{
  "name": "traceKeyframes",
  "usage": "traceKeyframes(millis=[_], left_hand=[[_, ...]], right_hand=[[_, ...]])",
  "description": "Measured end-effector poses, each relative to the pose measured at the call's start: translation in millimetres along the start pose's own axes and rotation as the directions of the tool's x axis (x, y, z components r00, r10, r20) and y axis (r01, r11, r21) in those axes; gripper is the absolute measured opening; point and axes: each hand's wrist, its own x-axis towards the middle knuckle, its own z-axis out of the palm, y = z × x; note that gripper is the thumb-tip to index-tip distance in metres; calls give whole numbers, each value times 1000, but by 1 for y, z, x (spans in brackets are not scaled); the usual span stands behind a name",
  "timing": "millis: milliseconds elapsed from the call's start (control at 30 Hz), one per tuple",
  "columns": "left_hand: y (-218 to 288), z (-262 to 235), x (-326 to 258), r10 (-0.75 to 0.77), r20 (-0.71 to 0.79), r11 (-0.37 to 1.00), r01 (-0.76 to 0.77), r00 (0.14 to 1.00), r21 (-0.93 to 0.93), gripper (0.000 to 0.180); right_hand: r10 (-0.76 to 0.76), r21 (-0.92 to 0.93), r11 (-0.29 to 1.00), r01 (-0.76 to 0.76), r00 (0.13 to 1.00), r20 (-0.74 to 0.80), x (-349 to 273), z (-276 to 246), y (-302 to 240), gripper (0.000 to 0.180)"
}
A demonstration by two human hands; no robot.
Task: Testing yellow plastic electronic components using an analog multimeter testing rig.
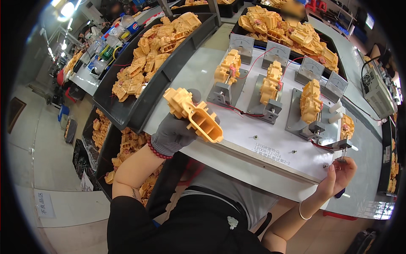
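My left hand (177,132), in a grey glove, is closed around an orange-yellow plastic gearbox housing (206,123). The housing is raised above the near left corner of the white test board (237,131), its hollow compartment facing up. At the board's right end, my bare right hand (339,175) has its fingertips closed at a thin metal rod (344,151) below the rightmost fixture. A similar housing (347,127) is seated on that fixture. Three more housings (227,67), (271,82), (311,101) sit on metal fixtures along the board.
Several analog meters (276,55) stand behind the fixtures, joined by red wires. Black bins heaped with housings (146,59) stand at the left, and another heaped bin (292,34) is at the back. A grey power supply box (377,95) sits at the right.
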Motion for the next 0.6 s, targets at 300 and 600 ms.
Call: traceKeyframes(millis=[300,600], left_hand=[[59,115,90,62,740,554,-640,669,532,15],[-49,229,303,-228,837,153,-830,498,536,34]], right_hand=[[103,77,992,-101,994,-19,1,12,-6,42],[1,-93,996,-5,999,-46,9,16,-18,32]])
